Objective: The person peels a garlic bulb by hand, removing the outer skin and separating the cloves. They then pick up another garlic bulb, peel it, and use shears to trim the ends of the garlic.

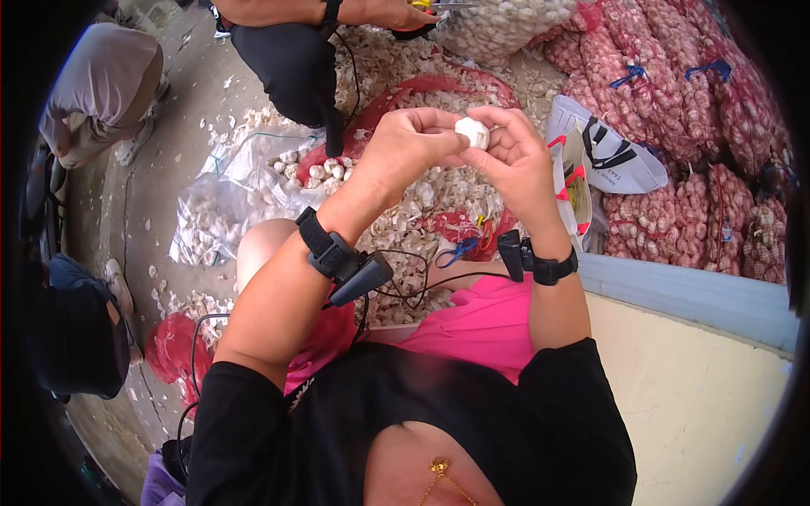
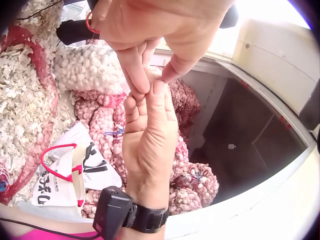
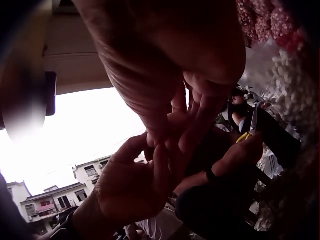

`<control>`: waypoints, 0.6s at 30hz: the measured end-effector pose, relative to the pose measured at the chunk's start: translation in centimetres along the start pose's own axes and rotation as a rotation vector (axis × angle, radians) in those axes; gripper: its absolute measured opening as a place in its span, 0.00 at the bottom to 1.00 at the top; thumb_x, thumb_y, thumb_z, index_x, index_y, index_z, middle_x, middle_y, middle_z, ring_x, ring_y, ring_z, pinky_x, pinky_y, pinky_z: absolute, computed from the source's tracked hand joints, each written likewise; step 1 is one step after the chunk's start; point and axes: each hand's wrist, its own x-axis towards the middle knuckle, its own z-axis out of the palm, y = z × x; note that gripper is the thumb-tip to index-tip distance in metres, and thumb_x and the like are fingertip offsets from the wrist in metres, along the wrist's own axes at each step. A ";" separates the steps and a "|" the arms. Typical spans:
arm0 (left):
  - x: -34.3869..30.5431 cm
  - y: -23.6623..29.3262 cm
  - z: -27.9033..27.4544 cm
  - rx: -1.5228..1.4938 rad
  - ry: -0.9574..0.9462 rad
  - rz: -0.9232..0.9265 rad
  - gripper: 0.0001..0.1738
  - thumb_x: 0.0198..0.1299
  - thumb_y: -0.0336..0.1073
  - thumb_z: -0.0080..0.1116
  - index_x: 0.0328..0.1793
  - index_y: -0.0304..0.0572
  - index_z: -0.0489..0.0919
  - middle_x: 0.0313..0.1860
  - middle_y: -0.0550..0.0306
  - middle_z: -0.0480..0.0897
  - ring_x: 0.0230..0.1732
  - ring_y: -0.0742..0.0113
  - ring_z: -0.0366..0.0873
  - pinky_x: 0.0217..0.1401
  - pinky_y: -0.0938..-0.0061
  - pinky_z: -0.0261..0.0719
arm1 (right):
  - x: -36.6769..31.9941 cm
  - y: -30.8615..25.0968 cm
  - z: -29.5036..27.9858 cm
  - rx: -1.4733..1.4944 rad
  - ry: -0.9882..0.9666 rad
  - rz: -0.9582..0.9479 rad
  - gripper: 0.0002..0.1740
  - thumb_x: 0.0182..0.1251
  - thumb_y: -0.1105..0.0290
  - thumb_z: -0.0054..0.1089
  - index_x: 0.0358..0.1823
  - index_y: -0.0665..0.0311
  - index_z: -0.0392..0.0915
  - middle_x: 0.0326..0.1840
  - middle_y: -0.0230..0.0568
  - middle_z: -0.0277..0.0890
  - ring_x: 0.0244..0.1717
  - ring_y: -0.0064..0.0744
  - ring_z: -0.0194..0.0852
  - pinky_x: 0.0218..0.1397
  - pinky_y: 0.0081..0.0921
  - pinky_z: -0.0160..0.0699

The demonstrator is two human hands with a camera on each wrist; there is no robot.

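Observation:
In the head view a white garlic bulb is held up between both hands, in front of the chest. The right hand grips it from the right, thumb below and fingers curled behind. From the other side the left hand pinches the bulb's left edge with thumb and fingertips. In the left wrist view the left hand comes down from above onto the right hand's fingertips. The right wrist view is dark; there the right hand meets the left hand, and fingers largely hide the bulb.
Garlic skins litter the ground around several bulbs and a plastic sack. Red net bags of garlic and a white carrier bag stand right. Opposite, another person's hand holds yellow-handled scissors. Wrist-camera cables cross the lap.

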 end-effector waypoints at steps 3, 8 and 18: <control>-0.1 0.1 -0.4 0.038 -0.018 -0.033 0.16 0.60 0.31 0.63 0.50 0.26 0.80 0.43 0.50 0.84 0.38 0.69 0.84 0.45 0.79 0.84 | 0.0 0.0 -0.1 -0.067 -0.058 -0.064 0.22 0.61 0.81 0.65 0.57 0.70 0.75 0.50 0.35 0.70 0.43 0.23 0.79 0.42 0.18 0.84; 0.2 -0.4 -1.0 -0.085 -0.035 -0.069 0.13 0.60 0.30 0.62 0.48 0.26 0.81 0.43 0.49 0.84 0.39 0.69 0.84 0.45 0.79 0.85 | -0.1 -0.6 -0.1 0.239 -0.084 0.031 0.21 0.61 0.81 0.65 0.57 0.71 0.75 0.50 0.36 0.69 0.45 0.25 0.78 0.44 0.18 0.85; 0.1 -0.2 0.0 0.008 0.014 0.106 0.14 0.59 0.28 0.64 0.50 0.30 0.78 0.43 0.51 0.84 0.40 0.69 0.84 0.45 0.78 0.85 | 0.1 -0.2 0.0 -0.012 0.032 -0.068 0.22 0.59 0.81 0.67 0.56 0.69 0.76 0.52 0.36 0.68 0.49 0.26 0.78 0.48 0.21 0.87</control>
